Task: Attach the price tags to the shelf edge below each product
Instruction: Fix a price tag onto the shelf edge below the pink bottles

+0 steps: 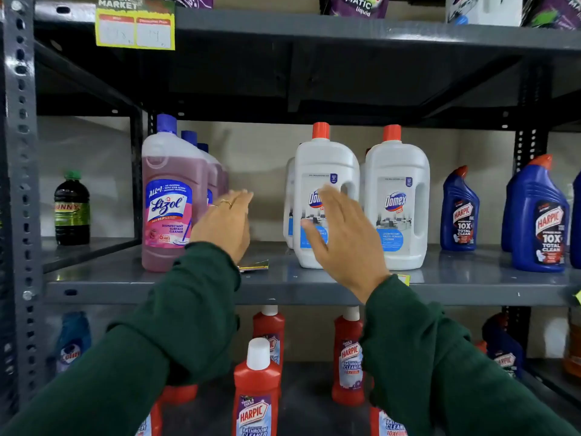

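My left hand (pixel 225 222) is raised over the middle shelf (pixel 201 292) with flat fingers, just right of the pink Lizol bottle (pixel 168 202), and holds nothing. My right hand (pixel 342 237) is spread open in front of the left white Domex bottle (pixel 327 171), empty too. A small stack of price tags (pixel 255 265) lies flat on the shelf between my wrists. A yellow tag (pixel 405 279) peeks out at the shelf edge beside my right wrist. One yellow price tag (pixel 135 25) hangs on the upper shelf edge at the left.
A second Domex bottle (pixel 397 199) and blue Harpic bottles (pixel 539 218) stand to the right. A dark bottle (pixel 72 209) sits in the left bay behind the steel upright (pixel 19 184). Red Harpic bottles (pixel 256 388) fill the lower shelf.
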A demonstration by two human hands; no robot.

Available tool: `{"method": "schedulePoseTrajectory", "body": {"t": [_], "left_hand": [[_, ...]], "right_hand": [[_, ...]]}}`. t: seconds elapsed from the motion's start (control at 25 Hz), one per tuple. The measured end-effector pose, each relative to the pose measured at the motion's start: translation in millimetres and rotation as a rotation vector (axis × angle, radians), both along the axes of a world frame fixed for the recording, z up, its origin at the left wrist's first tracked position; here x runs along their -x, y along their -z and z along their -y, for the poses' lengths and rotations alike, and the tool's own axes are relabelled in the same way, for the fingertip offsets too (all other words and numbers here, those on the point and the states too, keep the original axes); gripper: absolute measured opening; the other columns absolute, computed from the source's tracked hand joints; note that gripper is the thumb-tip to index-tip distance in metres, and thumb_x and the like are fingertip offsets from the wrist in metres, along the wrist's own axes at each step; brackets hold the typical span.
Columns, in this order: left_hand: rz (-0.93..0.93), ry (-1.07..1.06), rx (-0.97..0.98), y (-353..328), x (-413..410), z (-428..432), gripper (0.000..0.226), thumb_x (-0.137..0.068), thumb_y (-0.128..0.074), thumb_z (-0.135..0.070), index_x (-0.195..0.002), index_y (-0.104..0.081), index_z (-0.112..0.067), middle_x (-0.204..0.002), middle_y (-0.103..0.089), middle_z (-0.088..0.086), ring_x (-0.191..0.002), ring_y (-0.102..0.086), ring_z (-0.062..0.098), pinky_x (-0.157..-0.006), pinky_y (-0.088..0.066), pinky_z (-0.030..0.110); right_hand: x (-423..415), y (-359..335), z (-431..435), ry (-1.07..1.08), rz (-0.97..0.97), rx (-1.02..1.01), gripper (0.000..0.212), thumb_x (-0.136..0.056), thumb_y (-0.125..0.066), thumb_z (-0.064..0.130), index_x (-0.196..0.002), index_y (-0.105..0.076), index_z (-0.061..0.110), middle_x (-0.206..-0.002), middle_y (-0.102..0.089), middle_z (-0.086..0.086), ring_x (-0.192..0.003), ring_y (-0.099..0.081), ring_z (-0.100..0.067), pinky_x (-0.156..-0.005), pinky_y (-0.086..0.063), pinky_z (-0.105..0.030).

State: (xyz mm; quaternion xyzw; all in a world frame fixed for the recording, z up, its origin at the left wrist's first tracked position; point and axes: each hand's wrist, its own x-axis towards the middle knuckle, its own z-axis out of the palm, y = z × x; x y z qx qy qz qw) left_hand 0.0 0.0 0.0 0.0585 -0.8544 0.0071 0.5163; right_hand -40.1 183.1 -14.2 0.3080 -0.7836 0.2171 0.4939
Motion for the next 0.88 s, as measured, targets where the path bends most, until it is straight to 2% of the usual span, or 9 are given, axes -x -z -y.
{"method": "schedulePoseTrajectory", "body": {"t": [0.04, 0.12, 0.2, 0.32, 0.44, 0.6, 0.68, 0.76, 0.88], "left_hand": [[0.173, -0.011, -0.076, -2, 8, 6, 0.043, -0.091, -0.04, 0.001, -0.131, -0.047, -0.014, -0.136, -0.052, 0.018, -0.124, -0.048, 0.036, -0.104, -0.04, 0.042], [0.457, -0.053, -0.077, -1, 21, 14, 0.049, -0.087, -0.042, 0.006, -0.127, -0.052, -0.021, -0.133, -0.055, 0.016, -0.119, -0.051, 0.036, -0.102, -0.042, 0.04], [0.639, -0.083, -0.043, 2, 31, 23, 0.047, -0.087, -0.045, 0.004, -0.126, -0.052, -0.021, -0.133, -0.054, 0.015, -0.121, -0.05, 0.033, -0.103, -0.04, 0.037], [0.812, -0.172, -0.038, 15, 43, 29, 0.042, -0.089, -0.051, -0.006, -0.129, -0.05, -0.019, -0.135, -0.052, 0.015, -0.123, -0.05, 0.032, -0.105, -0.041, 0.036], [0.91, -0.257, 0.019, 22, 54, 36, 0.038, -0.092, -0.048, -0.012, -0.13, -0.047, -0.013, -0.138, -0.05, 0.013, -0.125, -0.048, 0.031, -0.107, -0.039, 0.037], [0.86, -0.142, -0.102, 13, 51, 42, 0.037, -0.09, -0.051, -0.004, -0.126, -0.052, -0.01, -0.135, -0.052, 0.015, -0.121, -0.051, 0.032, -0.105, -0.041, 0.035], [0.742, -0.045, -0.205, 9, 46, 43, 0.03, -0.088, -0.054, 0.0, -0.116, -0.061, -0.009, -0.127, -0.06, 0.016, -0.113, -0.057, 0.03, -0.101, -0.044, 0.032], [0.597, 0.022, -0.218, 4, 36, 41, 0.023, -0.087, -0.058, -0.002, -0.106, -0.067, -0.01, -0.115, -0.068, 0.013, -0.105, -0.062, 0.027, -0.096, -0.047, 0.03], [0.432, 0.137, -0.231, -7, 16, 37, 0.02, -0.086, -0.063, -0.007, -0.104, -0.069, -0.012, -0.107, -0.071, 0.01, -0.092, -0.063, 0.021, -0.085, -0.044, 0.022]], "right_hand": [[3, 2, 8, -0.082, 0.087, -0.033, 0.04, -0.092, -0.048, 0.034, -0.119, -0.055, 0.006, -0.121, -0.063, -0.016, -0.113, -0.056, -0.034, -0.094, -0.049, -0.043], [3, 5, 24, -0.25, 0.28, -0.16, 0.028, -0.094, -0.045, 0.03, -0.1, -0.063, 0.01, -0.102, -0.069, -0.014, -0.1, -0.059, -0.033, -0.086, -0.049, -0.044], [6, 8, 41, -0.347, 0.469, -0.248, 0.028, -0.095, -0.04, 0.024, -0.102, -0.064, 0.011, -0.106, -0.07, -0.014, -0.1, -0.058, -0.033, -0.089, -0.047, -0.045], [13, 13, 60, -0.4, 0.57, -0.275, 0.032, -0.094, -0.034, 0.019, -0.114, -0.059, 0.014, -0.12, -0.065, -0.016, -0.11, -0.054, -0.034, -0.096, -0.043, -0.046], [22, 19, 69, -0.428, 0.599, -0.224, 0.031, -0.092, -0.033, 0.02, -0.103, -0.061, 0.013, -0.109, -0.069, -0.019, -0.103, -0.059, -0.036, -0.091, -0.046, -0.048], [30, 17, 70, -0.423, 0.608, -0.201, 0.029, -0.09, -0.035, 0.018, -0.096, -0.061, 0.007, -0.105, -0.069, -0.02, -0.099, -0.06, -0.037, -0.088, -0.048, -0.049], [27, 14, 71, -0.409, 0.585, -0.213, 0.026, -0.091, -0.04, 0.018, -0.1, -0.062, 0.008, -0.107, -0.069, -0.016, -0.1, -0.06, -0.033, -0.09, -0.048, -0.046], [27, 12, 73, -0.397, 0.508, -0.204, 0.024, -0.089, -0.049, 0.017, -0.11, -0.06, 0.01, -0.112, -0.068, -0.014, -0.105, -0.059, -0.031, -0.093, -0.047, -0.043], [27, 8, 78, -0.359, 0.391, -0.155, 0.03, -0.09, -0.053, 0.015, -0.118, -0.058, 0.006, -0.121, -0.063, -0.017, -0.112, -0.055, -0.032, -0.098, -0.043, -0.042]]}}
